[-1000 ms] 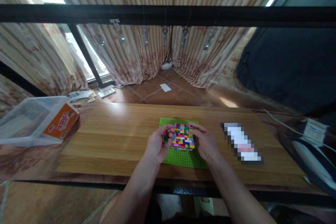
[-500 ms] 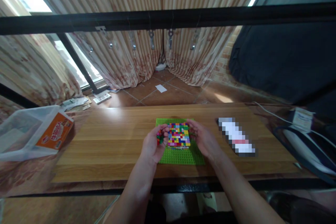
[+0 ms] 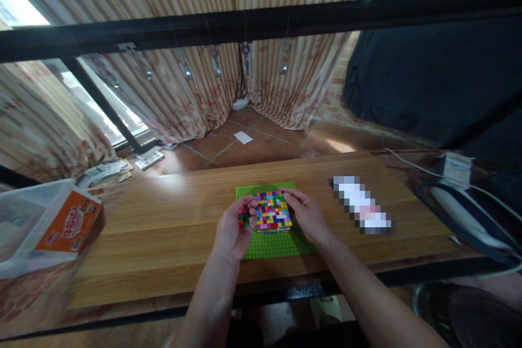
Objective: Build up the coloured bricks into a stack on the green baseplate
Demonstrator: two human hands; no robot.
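Note:
A block of many-coloured toy bricks [image 3: 272,212] stands on a green studded baseplate [image 3: 281,244] in the middle of the wooden board. On its left side, my left hand [image 3: 234,225] is curled around several loose toy bricks [image 3: 243,218], red and green among them. My right hand [image 3: 305,215] is at the block's far right corner, its fingers drawn together and touching the top edge. Whether a small brick sits under those fingertips is too small to make out.
The wooden board [image 3: 163,239] bears a pixelated oblong object [image 3: 361,205] at right. A clear plastic bin [image 3: 36,228] with an orange label stands at left. Papers [image 3: 104,174] lie behind it. A black bar [image 3: 261,22] with hanging clips crosses above. Cables run along the right.
My right hand's fingers have moved in onto the block's far right corner. The left hand keeps its curled hold on the loose bricks. The whole view has shifted and tilted slightly.

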